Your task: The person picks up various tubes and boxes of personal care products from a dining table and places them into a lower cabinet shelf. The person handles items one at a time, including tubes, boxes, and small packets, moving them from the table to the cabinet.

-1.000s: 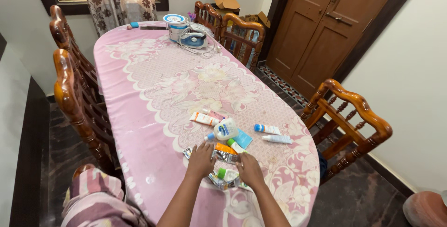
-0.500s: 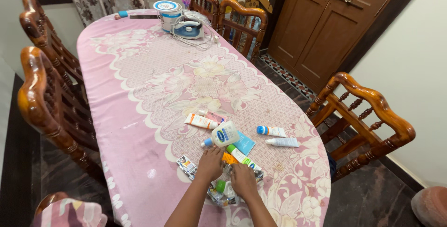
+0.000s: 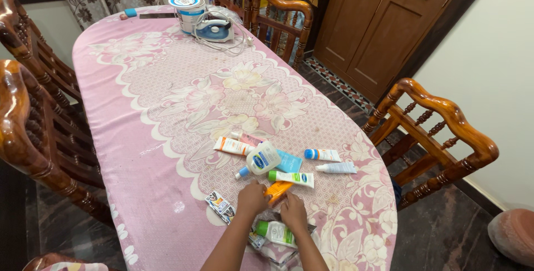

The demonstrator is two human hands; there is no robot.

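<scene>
My left hand is closed on the near end of an orange tube that lies on the pink flowered tablecloth. Next to it, my right hand has its fingers curled on a crumpled silvery pouch. On the pouch lies a white tube with a green cap. Just beyond my hands are a second green-capped white tube, a white bottle with a blue cap, a blue packet, an orange-and-white tube and a pink tube.
Two white tubes lie to the right, and a strip of sachets to the left. A blue clothes iron and a white tub stand at the far end. Wooden chairs flank the table, and a brown door is at the back right.
The view has moved forward and down. The green-capped tube that lay slanted by my hands now lies flat across the table beyond them. My left hand has closed on the orange tube.
</scene>
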